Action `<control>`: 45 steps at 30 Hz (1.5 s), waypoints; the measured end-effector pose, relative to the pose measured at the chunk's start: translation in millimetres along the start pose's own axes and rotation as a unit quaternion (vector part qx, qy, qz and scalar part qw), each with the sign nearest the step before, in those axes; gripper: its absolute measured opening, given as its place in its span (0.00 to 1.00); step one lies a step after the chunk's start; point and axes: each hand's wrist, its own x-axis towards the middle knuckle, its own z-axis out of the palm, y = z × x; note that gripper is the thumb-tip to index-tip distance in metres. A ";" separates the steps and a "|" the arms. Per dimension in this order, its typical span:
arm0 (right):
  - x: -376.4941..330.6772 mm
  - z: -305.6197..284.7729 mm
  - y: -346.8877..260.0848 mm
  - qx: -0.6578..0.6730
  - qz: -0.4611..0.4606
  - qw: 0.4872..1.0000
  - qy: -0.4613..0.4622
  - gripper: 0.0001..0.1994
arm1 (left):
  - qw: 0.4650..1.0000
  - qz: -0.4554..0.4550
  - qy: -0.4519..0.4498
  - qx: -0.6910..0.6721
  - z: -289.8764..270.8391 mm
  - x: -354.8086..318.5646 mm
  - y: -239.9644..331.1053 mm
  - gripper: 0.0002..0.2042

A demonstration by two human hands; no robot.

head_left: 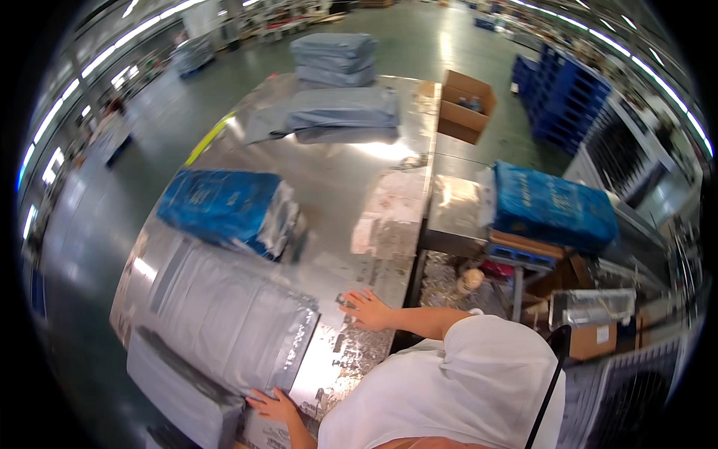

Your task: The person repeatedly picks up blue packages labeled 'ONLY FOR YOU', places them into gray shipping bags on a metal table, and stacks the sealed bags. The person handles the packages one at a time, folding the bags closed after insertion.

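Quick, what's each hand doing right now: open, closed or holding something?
Left hand: open, fingers spread by the edge of the gray plastic-wrapped package, not gripping it.
Right hand: open, palm down over the metal tabletop, holding nothing.

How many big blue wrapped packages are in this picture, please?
2: one blue package on the metal table, near its left edge; another blue package beyond the table's right edge. More could be hidden.

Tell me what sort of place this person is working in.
Probably a factory or warehouse packing area: a large metal-topped table bears grey wrapped packages, what look like blue plastic pallets stand stacked on the open floor, and long ceiling lights run overhead.
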 end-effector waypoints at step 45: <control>297.3 -268.8 197.0 0.426 -0.057 0.839 0.333 0.17 | 0.682 0.211 -0.388 -0.583 -50.5 97.0 424.7 0.14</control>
